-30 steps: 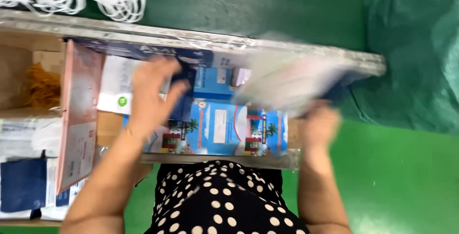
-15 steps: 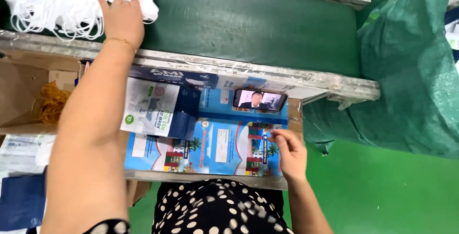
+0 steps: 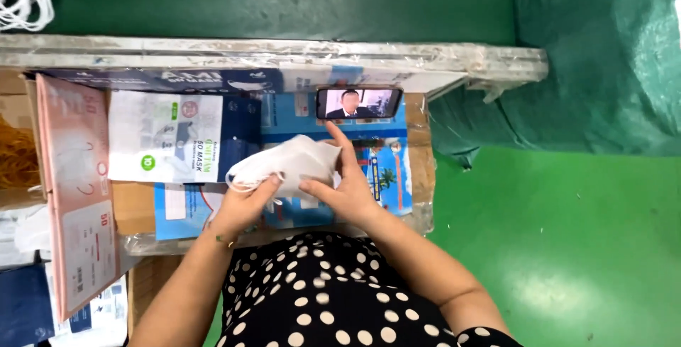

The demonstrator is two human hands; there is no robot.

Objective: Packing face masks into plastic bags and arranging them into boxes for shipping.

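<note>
White face mask is gripped by left hand and right hand fingers; printed pouch at 9 o'clock lies untouched, mask not yet packed.

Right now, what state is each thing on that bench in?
White mask: folded flat, held over the bench by both hands.
Left hand: fingers pinching the mask's lower edge.
Right hand: fingers closed on the mask's right side.
Phone: propped on its side, screen lit.
Mask packet: lying flat, apart from the hands.
Pink box: lying open-faced at the left.
</note>
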